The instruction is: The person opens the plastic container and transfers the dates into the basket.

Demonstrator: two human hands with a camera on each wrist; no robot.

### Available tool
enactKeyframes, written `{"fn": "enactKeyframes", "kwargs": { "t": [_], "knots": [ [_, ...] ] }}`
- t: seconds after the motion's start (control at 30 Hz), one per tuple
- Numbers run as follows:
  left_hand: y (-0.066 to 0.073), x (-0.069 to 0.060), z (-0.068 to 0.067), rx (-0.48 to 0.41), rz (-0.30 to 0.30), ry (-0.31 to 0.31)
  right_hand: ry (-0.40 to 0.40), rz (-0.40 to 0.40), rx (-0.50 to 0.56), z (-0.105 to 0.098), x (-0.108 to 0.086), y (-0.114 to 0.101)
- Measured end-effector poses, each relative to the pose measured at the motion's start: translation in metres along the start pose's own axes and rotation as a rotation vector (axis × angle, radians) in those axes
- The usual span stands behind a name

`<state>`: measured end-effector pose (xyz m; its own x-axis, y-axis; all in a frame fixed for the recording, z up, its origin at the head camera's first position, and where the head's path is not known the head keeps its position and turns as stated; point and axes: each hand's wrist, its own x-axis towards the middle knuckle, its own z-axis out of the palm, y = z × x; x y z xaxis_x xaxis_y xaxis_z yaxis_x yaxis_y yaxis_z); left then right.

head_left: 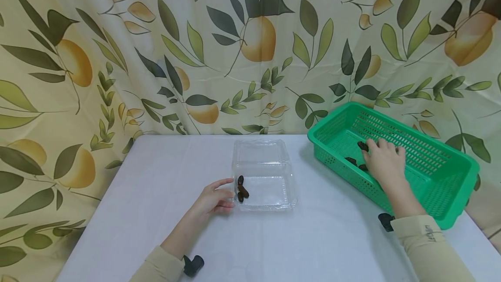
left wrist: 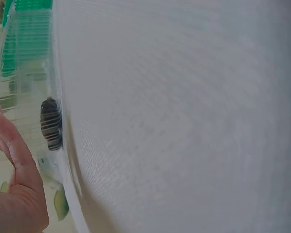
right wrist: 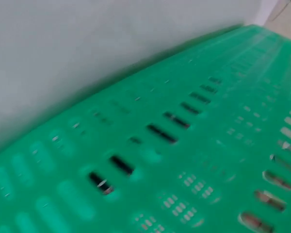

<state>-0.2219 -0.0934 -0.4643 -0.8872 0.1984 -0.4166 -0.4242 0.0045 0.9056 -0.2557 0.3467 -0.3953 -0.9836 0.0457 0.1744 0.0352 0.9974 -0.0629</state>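
Observation:
A clear plastic clamshell box lies on the table with its lid folded back. Several dark brown, date-like pieces are grouped along its left side. My left hand rests its fairly straight fingers against the box's left edge. In the left wrist view, the fingers touch the clear wall beside a dark piece. Inside the green basket, my right hand pinches a dark date-like piece at its fingertips. More dark pieces lie below it in the basket. The right wrist view does not show this hand.
The slotted green plastic basket stands at an angle on the table's right side, its raised walls around the right hand. A white cloth covers the table. A fruit-patterned curtain hangs behind.

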Motion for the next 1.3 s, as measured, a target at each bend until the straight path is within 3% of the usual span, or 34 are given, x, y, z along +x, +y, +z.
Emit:
{"fn": "enactKeyframes", "kwargs": {
  "t": [0.4,0.6,0.8,1.03,1.3],
  "knots": [
    [0.013,-0.013,0.002,0.0,-0.01,-0.03,-0.12,0.042,-0.034,0.0,-0.005,0.027],
    [0.003,-0.004,0.0,-0.005,0.0,-0.012,-0.168,0.056,-0.059,0.002,-0.007,0.033],
    [0.001,-0.004,-0.002,-0.006,0.033,-0.041,-0.226,0.068,-0.051,0.004,-0.008,0.037],
    [-0.001,0.0,-0.001,-0.002,-0.006,-0.019,-0.268,0.068,-0.05,0.005,-0.008,0.039],
    [-0.001,0.0,-0.001,-0.008,-0.005,-0.01,-0.294,0.059,-0.032,0.005,-0.009,0.04]
  ]
}}
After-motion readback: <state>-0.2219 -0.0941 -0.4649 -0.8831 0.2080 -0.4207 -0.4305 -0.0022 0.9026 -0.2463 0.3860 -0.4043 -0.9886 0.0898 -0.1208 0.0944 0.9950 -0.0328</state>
